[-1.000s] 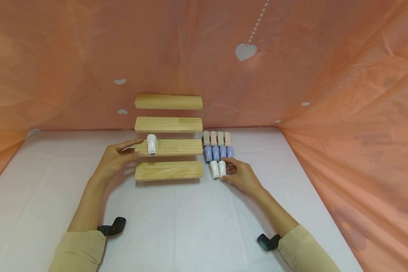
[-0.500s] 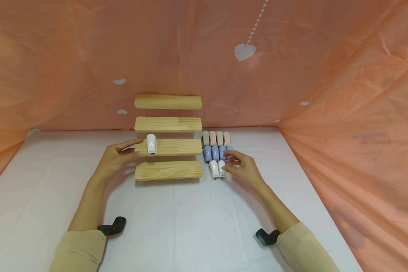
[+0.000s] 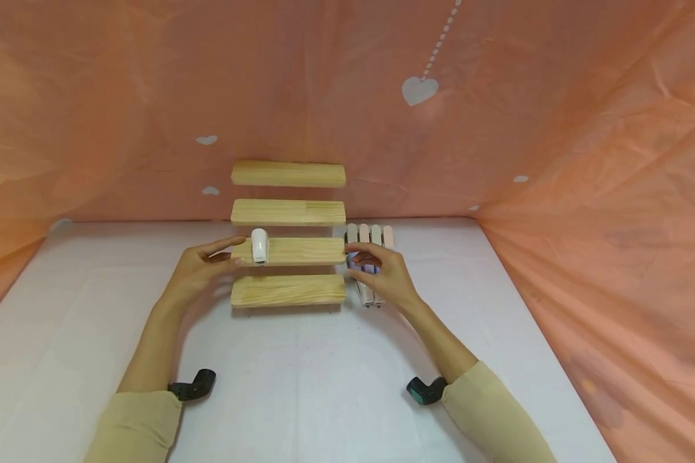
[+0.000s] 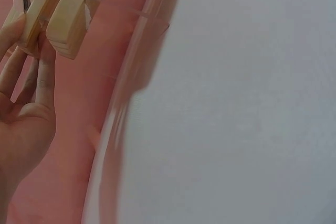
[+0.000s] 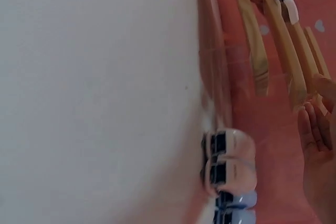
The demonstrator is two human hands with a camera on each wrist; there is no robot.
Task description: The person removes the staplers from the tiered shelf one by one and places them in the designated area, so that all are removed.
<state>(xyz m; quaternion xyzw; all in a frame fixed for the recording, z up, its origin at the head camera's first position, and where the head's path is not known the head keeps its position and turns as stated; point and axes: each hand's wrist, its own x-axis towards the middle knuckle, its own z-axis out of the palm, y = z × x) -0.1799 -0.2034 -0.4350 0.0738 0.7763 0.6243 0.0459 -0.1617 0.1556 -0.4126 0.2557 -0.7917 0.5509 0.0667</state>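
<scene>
A white mini stapler [image 3: 259, 246] stands near the left end of the third wooden shelf board [image 3: 307, 251] from the top. My left hand [image 3: 201, 265] pinches that board's left end; in the left wrist view its thumb lies on top and its fingers [image 4: 44, 77] reach underneath. At the board's right end is my right hand [image 3: 385, 275], thumb and fingers spread apart, fingertips at the edge; whether they touch is hard to tell. Behind it, partly hidden, are rows of mini staplers: grey and pink ones [image 3: 364, 233] at the back, blue ones [image 3: 370, 267], and white ones [image 3: 366, 299].
Above are two more wooden boards [image 3: 287, 173], and a lower board [image 3: 287, 291] is in front; clear supports join them. The white-covered table [image 3: 301, 386] meets an orange-pink sheet [image 3: 324, 96] with white hearts at the back and sides.
My right hand has let go of the right-hand white stapler in the front row and moved left to the shelf board's right end. The left hand has stayed in place.
</scene>
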